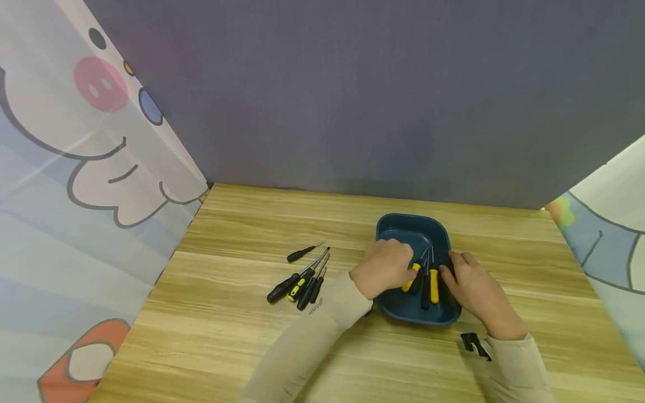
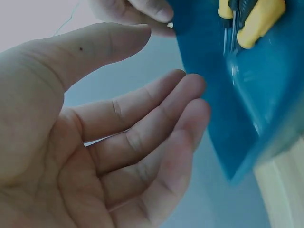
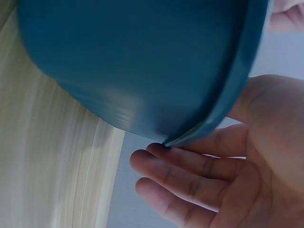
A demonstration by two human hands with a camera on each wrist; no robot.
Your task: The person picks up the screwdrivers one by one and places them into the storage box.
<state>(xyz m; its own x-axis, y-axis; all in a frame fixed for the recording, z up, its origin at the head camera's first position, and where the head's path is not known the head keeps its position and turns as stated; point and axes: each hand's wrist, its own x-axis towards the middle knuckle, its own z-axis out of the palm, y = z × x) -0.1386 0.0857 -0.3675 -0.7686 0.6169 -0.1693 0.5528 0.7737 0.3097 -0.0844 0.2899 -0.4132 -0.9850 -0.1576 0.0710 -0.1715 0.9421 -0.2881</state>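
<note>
A dark blue plastic bin stands on the table with several screwdrivers inside, among them a yellow-handled screwdriver and a black-handled screwdriver. Over the bin's left side reaches my left hand; the left wrist view shows its fingers loosely bent, with nothing in the palm. My right hand pinches the bin's right rim, thumb on the inner side and fingers along the outside. Part of the left hand's underside is hidden in the head view.
Left of the bin lie several loose screwdrivers, shafts pointing away. A black and yellow object sits partly hidden by the right sleeve. Something black shows beside the left sleeve. A grey panel rises behind the wooden table.
</note>
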